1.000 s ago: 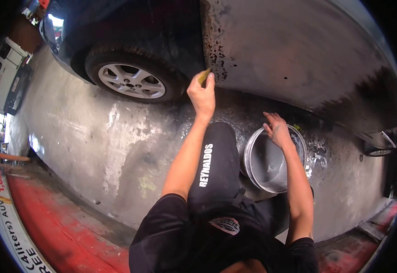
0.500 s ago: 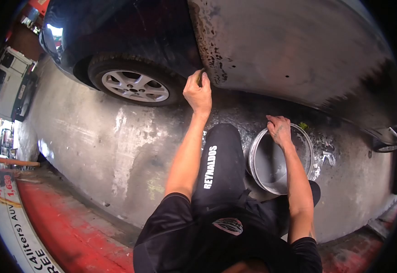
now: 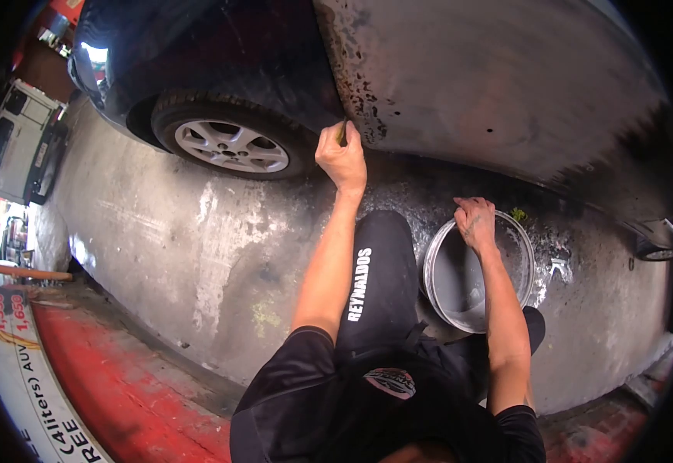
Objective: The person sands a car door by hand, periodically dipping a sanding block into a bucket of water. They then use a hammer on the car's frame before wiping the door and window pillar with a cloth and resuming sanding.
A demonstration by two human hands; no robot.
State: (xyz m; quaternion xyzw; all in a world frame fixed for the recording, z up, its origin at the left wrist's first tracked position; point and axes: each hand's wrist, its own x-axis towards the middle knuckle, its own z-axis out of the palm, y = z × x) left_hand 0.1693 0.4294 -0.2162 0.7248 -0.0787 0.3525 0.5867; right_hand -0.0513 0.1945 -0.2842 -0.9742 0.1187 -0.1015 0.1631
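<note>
The left hand (image 3: 342,160) pinches a yellowish pad (image 3: 342,135) near 12 o'clock, where light pressure should suit the pitted car door (image 3: 444,85), the right hand's (image 3: 476,222) grip on the bucket (image 3: 515,251) being unclear.

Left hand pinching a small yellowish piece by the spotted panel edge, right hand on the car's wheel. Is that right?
Not quite: the right hand is misplaced. The head view shows it at the rim of the round bucket. The left hand does pinch a small yellowish piece by the spotted panel edge.
</note>
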